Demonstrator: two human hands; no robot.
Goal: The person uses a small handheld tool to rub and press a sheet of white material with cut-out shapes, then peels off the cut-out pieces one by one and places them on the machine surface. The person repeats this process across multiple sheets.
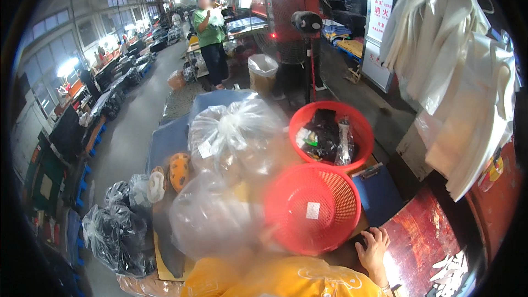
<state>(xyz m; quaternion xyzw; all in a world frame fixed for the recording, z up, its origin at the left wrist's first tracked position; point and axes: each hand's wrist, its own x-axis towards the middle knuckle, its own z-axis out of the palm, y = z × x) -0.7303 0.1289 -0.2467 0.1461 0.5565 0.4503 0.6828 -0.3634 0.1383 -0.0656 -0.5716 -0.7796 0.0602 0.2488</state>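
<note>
Factory floor stretches away behind, a long grey aisle lined with dark bundles and lit windows, with a person in a green top (209, 27) standing far beyond the upturned red basket (312, 208), near a red machine (286, 8) and a black standing fan (306, 22). Pale fabric pieces (451, 71) hang above and to the right of that basket. Two large clear plastic bags (234, 135) stuffed with tan goods lie just left of it, one behind the other, and black bags (118, 225) sit farther left on the floor. A second red basket (331, 133), upright and holding dark items in wrapping, stands directly behind the upturned one, touching or nearly touching it. A blue clipboard (378, 193) lies just right of the upturned basket, on a dark red surface (423, 236). The right hand (374, 248) rests open, fingers spread, on that surface just below and right of the basket's rim, gripping nothing. The left hand is hidden below a yellow sleeve (286, 278); its state cannot be told.
</note>
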